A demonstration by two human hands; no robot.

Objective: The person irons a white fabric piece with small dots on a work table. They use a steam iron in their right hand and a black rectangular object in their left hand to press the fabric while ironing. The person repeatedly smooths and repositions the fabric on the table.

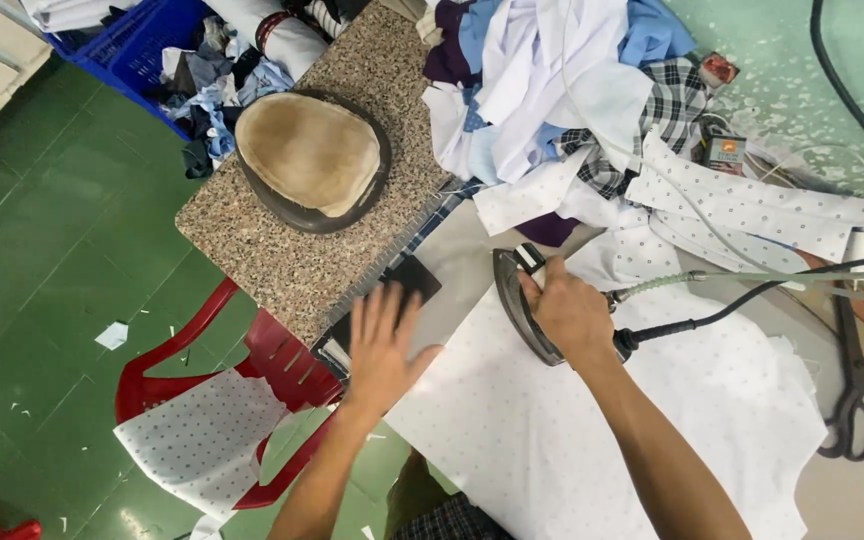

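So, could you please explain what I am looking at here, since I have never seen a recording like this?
This is one picture from a camera worn on a person's head, looking down at their own two bare hands. The right hand grips the handle of an iron standing on a white dotted cloth. The left hand lies flat, fingers spread, at the cloth's edge. Behind them sit a pile of shirts, a padded pressing form on a speckled counter, and scissors at the right. A red plastic chair stands below.
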